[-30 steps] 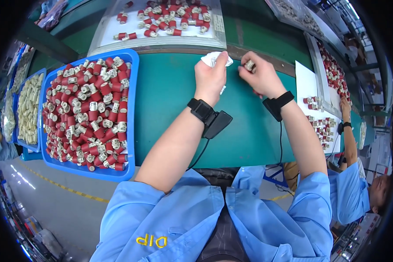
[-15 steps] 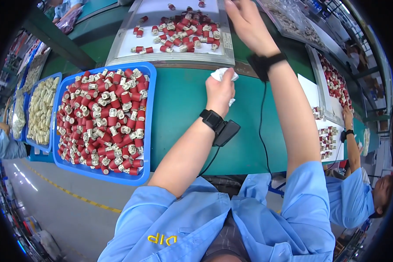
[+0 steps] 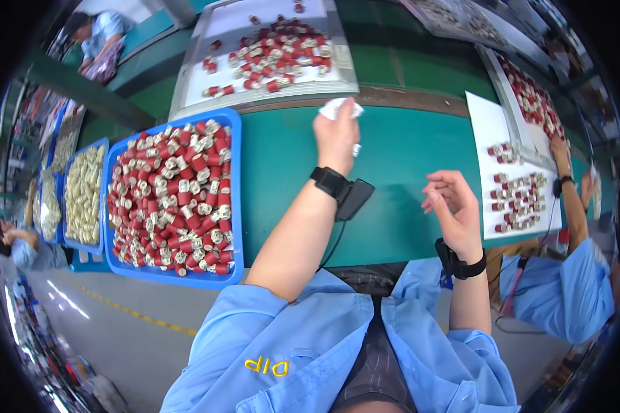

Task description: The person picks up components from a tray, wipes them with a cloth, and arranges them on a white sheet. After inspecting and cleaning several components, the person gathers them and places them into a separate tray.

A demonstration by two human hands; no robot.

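Note:
My left hand (image 3: 335, 141) is closed around a crumpled white cloth or tissue (image 3: 339, 109) above the green table mat. A bit of the white also sticks out at the side of the hand by the little finger. Off to the right, my right hand (image 3: 456, 215) hovers over the mat with its fingers loosely curved and apart, holding nothing. Beyond my left hand, a metal-framed white tray (image 3: 194, 93) bears a heap of red-and-white cylindrical parts (image 3: 275, 54). More such parts (image 3: 172, 196) fill the blue bin (image 3: 236, 199) left of my left arm.
Farther left stands a second blue bin with cream-coloured parts (image 3: 85, 196). On the right, a white sheet (image 3: 489, 131) carries rows of red-and-white parts (image 3: 520, 199), where a co-worker's hand (image 3: 561, 153) reaches toward another framed tray. A green post (image 3: 83, 86) rises at the left.
My right hand has come back from beside the far tray, down toward my body. My left hand keeps its hold on the white cloth or tissue. The whole view has shifted slightly.

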